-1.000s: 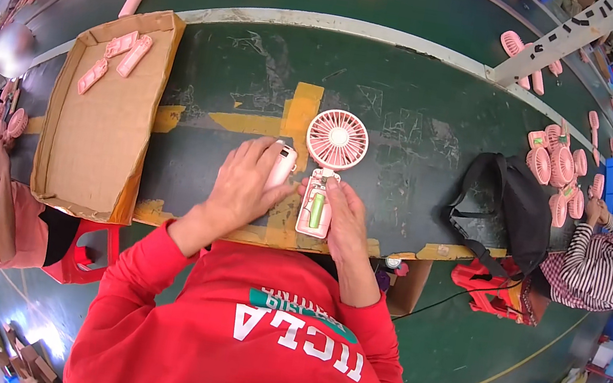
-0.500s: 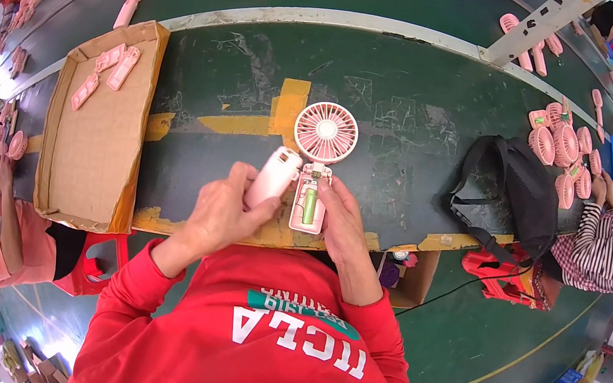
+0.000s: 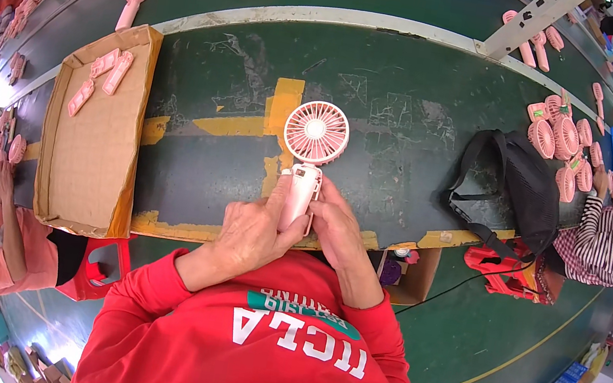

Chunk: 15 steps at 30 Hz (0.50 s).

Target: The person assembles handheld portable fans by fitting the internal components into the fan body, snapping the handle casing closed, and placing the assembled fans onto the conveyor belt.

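A pink handheld fan [image 3: 317,132] is held upright in front of me, its round grille pointing away from my body. My left hand [image 3: 251,235] grips the pink handle cover [image 3: 299,194], which lies over the handle and hides its inside. A narrow edge of the handle half shows on the right of the cover, so I cannot tell whether the two are fully seated. From the right, my right hand [image 3: 338,233] closes its fingers round the fan's handle.
At left stands a shallow cardboard box [image 3: 86,189] with pink handle covers [image 3: 104,63] in it. A black bag [image 3: 511,188] lies at right, near a pile of pink fans [image 3: 564,136]. A metal rail [image 3: 334,16] crosses behind. Co-workers sit on both sides.
My left hand has brought the cover rightward onto the open handle, hiding the green battery inside. The fan has shifted slightly left, and my right hand stays at the handle.
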Tool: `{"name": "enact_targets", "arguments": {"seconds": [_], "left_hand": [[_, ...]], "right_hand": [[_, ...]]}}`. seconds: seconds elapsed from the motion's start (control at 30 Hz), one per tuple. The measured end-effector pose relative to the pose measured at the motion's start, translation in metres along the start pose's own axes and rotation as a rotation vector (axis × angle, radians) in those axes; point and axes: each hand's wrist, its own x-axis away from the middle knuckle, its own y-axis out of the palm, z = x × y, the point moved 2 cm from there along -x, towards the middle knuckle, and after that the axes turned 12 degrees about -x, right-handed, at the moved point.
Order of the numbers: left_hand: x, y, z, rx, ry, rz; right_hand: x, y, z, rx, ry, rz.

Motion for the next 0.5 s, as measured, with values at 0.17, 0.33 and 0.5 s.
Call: {"name": "enact_targets", "arguments": {"seconds": [0.17, 0.33, 0.5], "left_hand": [[0.0001, -0.0014, -0.0003, -0.035, -0.004, -0.027], [-0.0016, -0.0048, -0.0031, -0.045, 0.035, -0.018], [-0.0028, -0.0053, -0.0051, 0.002, 0.063, -0.027]], "right_hand": [[-0.0005, -0.0021, 0.0009, 0.072, 0.016, -0.052], [0.0011, 0.0042, -0.0020, 0.226, -0.008, -0.108], [0.0018, 0.0043, -0.0016, 0.315, -0.024, -0.104]]}}
